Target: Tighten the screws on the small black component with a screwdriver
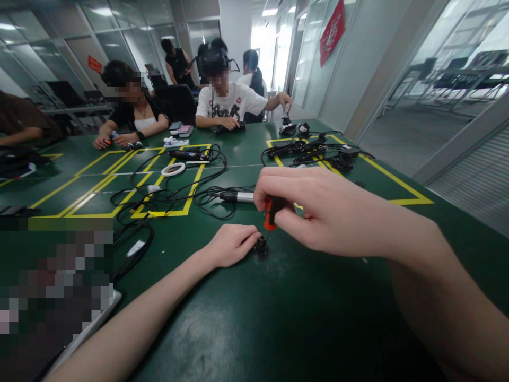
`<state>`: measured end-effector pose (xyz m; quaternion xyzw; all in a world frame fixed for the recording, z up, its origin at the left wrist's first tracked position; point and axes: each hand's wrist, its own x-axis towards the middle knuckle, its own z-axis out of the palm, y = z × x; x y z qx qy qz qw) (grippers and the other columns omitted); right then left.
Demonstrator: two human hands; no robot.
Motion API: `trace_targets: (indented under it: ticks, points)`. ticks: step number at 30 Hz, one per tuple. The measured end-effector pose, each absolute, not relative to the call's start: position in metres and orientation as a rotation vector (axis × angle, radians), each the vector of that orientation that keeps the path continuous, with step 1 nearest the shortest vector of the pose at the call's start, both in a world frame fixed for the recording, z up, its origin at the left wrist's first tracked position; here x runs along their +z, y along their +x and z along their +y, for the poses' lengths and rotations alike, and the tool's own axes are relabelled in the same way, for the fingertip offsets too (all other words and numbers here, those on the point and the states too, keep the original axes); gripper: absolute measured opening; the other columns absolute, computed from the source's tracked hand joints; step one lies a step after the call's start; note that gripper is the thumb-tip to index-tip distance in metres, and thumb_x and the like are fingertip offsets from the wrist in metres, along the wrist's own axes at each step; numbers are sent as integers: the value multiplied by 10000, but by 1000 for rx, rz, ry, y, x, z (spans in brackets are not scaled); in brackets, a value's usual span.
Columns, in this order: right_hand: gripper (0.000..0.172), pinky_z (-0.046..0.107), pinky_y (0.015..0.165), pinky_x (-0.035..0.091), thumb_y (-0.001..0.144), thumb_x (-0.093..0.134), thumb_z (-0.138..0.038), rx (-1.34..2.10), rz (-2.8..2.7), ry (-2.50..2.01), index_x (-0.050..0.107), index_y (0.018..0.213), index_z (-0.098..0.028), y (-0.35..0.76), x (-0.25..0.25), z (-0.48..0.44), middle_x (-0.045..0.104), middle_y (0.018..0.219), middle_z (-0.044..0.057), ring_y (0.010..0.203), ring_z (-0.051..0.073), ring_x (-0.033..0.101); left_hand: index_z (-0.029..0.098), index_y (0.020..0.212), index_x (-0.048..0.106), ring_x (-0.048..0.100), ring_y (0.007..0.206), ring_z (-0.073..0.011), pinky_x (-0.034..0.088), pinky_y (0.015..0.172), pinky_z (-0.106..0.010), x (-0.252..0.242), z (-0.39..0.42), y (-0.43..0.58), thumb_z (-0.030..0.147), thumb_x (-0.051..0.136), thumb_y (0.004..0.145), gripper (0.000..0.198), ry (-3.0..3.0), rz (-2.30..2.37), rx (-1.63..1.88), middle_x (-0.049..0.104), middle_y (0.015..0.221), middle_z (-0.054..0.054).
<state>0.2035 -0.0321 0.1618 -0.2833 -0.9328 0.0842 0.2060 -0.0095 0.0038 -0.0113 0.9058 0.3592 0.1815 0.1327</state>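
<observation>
A small round black part (261, 249) with a metal post sits on the green table. My left hand (233, 245) is closed at its left side, with thumb and fingertips pressed against it. Above the part, my right hand (318, 212) is wrapped round a screwdriver (270, 215) with an orange and black handle. The screwdriver is held nearly upright, and its thin shaft points down at the part's right side. Whether the tip sits in a screw is too small to tell.
Behind my hands lie a silver and black cylindrical tool (238, 197), tangled black cables (159, 196), a white ring (173, 169) and more cabled devices (310, 151). Yellow tape (413, 201) marks the green table (222, 329). Several people are across it.
</observation>
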Motion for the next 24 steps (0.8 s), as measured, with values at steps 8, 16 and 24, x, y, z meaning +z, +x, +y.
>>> trace_targets:
  ticks: [8,16,24]
  points:
    - [107,313,705,340,839,523,-124,246,-2603,-793,624,843,-160,203,165,-33,616,889,39,762,160,515,190,867,660,690,779,-182,461,714,-272,-11,4,-10,370,382,1098,403,2648,1063,531,748,848,-47]
    - [151,311,752,382,882,525,-122,238,-2575,-772,660,943,-148,204,163,-34,618,892,48,837,184,561,197,842,658,667,750,-174,444,692,-270,-12,4,-9,358,383,1095,407,2671,1068,522,739,828,-38]
    - [187,316,764,396,860,505,-70,289,-2588,-709,647,948,-153,204,162,-34,611,908,53,862,188,562,199,880,663,691,799,-192,472,725,-276,-13,4,-10,374,377,1096,399,2645,1057,549,745,846,-42]
